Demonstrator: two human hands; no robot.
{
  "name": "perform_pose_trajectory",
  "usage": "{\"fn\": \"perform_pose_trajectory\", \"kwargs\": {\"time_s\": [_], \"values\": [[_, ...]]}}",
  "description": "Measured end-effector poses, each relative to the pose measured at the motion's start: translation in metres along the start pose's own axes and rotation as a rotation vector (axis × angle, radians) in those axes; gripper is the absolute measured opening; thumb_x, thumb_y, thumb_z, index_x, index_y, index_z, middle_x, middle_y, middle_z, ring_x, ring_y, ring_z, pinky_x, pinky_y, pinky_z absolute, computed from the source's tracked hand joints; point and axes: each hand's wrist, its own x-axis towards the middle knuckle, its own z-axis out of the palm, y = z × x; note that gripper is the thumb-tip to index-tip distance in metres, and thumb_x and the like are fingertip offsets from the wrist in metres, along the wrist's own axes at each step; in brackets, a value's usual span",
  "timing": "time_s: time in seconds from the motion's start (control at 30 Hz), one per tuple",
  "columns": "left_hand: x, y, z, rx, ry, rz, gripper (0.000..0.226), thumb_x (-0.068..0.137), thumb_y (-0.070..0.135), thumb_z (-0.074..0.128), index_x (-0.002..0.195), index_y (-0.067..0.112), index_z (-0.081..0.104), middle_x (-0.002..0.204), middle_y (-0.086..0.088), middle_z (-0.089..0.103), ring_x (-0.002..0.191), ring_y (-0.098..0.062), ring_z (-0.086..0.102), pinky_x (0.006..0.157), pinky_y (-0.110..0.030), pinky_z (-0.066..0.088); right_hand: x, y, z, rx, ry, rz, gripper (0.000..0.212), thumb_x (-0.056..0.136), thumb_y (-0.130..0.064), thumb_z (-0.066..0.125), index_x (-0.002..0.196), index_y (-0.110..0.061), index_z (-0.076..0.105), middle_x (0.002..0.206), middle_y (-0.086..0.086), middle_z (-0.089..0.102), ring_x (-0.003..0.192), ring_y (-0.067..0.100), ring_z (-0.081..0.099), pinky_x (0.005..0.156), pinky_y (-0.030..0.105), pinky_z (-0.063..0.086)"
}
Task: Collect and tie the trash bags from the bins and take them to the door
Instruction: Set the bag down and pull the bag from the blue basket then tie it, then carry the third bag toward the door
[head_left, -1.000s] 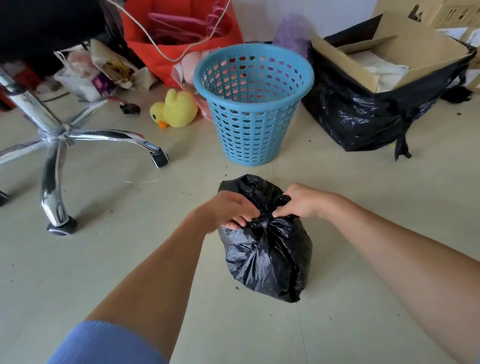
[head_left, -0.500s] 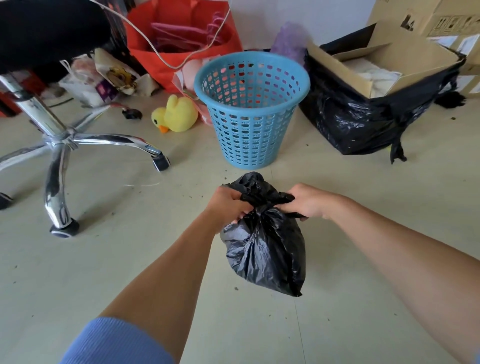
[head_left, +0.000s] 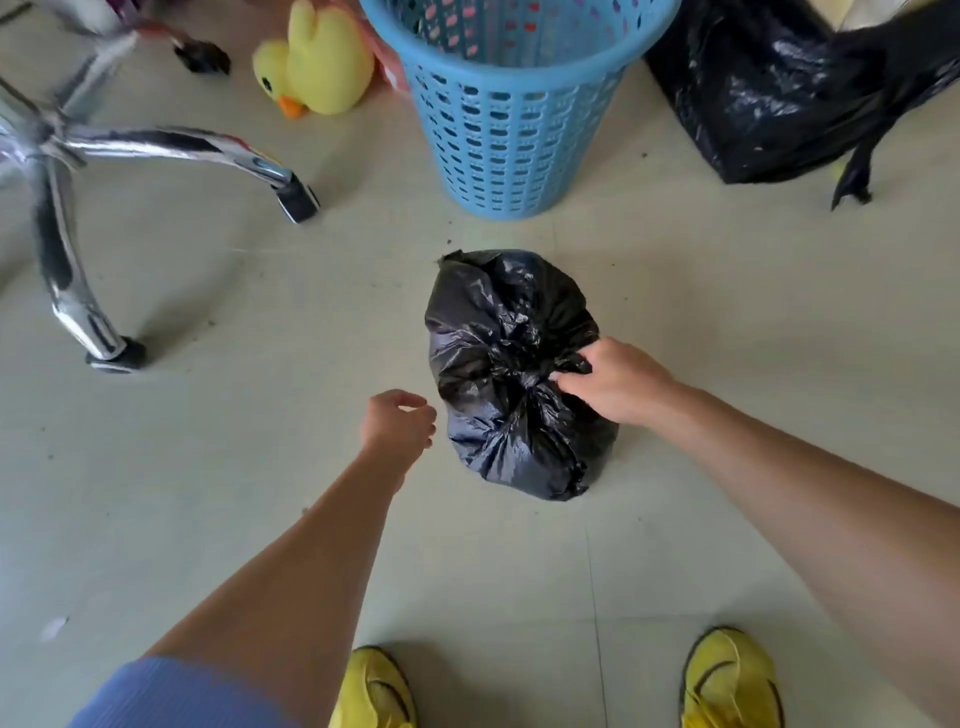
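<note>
The right hand (head_left: 615, 382) is pinching the knotted neck of the black trash bag (head_left: 511, 374), the left hand (head_left: 397, 423) hovering loosely curled; next, carrying it doorward

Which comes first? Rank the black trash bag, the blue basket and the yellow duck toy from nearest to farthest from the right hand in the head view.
1. Black trash bag: gripped at its knot by the right hand.
2. Blue basket: beyond the bag, standing on the floor.
3. Yellow duck toy: farthest, left of the basket.
</note>
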Motion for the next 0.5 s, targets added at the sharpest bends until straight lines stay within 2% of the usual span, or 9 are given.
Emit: {"fn": "perform_pose_trajectory", "kwargs": {"time_s": [0.1,0.27,0.33,0.5], "values": [[-0.047,-0.03,-0.008,0.004,-0.08,-0.164,0.009,0.086,0.0,0.052,0.087,0.006,0.059,0.064,-0.011,0.059,0.049,-0.021,0.05,0.047,-0.022,0.035,-0.032,-0.004,0.003,-0.063,0.009,0.074,0.04,0.091,-0.048,0.056,0.095,-0.009,0.064,0.084,0.01,0.068,0.079,0.032,0.063,0.072,0.036,0.05],[-0.131,-0.026,-0.04,0.075,-0.16,-0.315,0.014,0.085,0.002,0.051,0.078,0.009,0.061,0.064,-0.011,0.061,0.049,-0.021,0.052,0.045,-0.022,0.036,-0.09,-0.028,-0.032,-0.11,-0.005,0.136,0.037,0.092,-0.044,0.058,0.089,-0.007,0.062,0.077,0.007,0.06,0.074,0.03,0.055,0.064,0.031,0.041],[-0.164,-0.006,-0.057,0.108,-0.18,-0.328,0.013,0.085,0.005,0.052,0.078,0.009,0.061,0.064,-0.01,0.062,0.049,-0.021,0.053,0.046,-0.022,0.037,-0.118,-0.036,-0.053,-0.127,-0.014,0.168,0.033,0.092,-0.043,0.058,0.087,-0.01,0.06,0.076,0.005,0.056,0.075,0.029,0.055,0.064,0.03,0.04],[-0.249,0.071,-0.097,0.18,-0.207,-0.216,0.014,0.086,0.005,0.053,0.075,0.009,0.062,0.062,-0.01,0.062,0.048,-0.022,0.052,0.046,-0.022,0.038,-0.205,-0.037,-0.109,-0.109,-0.117,0.31,0.028,0.095,-0.038,0.054,0.088,-0.011,0.055,0.084,0.008,0.061,0.077,0.03,0.059,0.066,0.032,0.045]]}}
